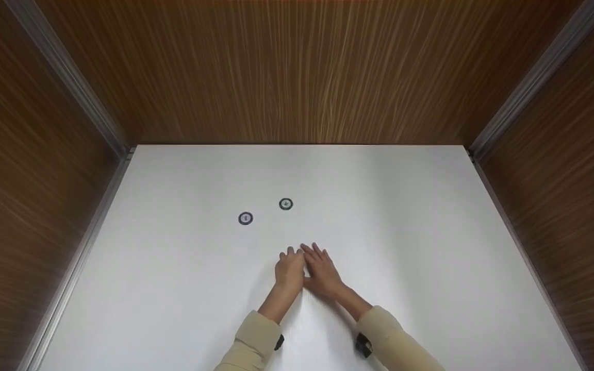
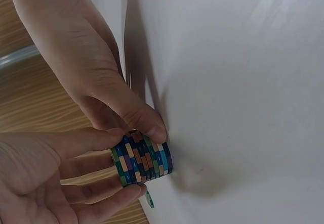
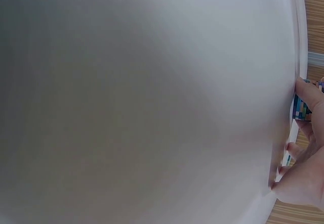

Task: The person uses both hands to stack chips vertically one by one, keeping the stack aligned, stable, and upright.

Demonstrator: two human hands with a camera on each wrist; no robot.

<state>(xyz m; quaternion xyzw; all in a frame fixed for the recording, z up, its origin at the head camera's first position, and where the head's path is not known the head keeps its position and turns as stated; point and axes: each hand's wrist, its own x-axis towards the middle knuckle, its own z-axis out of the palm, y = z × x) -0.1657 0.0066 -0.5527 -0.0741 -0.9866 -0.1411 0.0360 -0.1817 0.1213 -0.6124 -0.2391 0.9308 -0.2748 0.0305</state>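
In the head view my left hand and right hand meet at the fingertips, low over the white table. Between them, hidden there, a stack of poker chips with multicoloured edges shows in the left wrist view. My left hand grips its upper part, thumb on one side and fingers on the other. My right hand holds it lower down, thumb pressed to the chips close to the table. In the right wrist view my right hand and part of the stack appear at the right edge.
Ahead of the hands, two single poker chips lie flat and apart on the white table: a dark green-rimmed chip and a purple-rimmed chip. Wood-grain panels with metal strips at their corners enclose the table at the back and sides.
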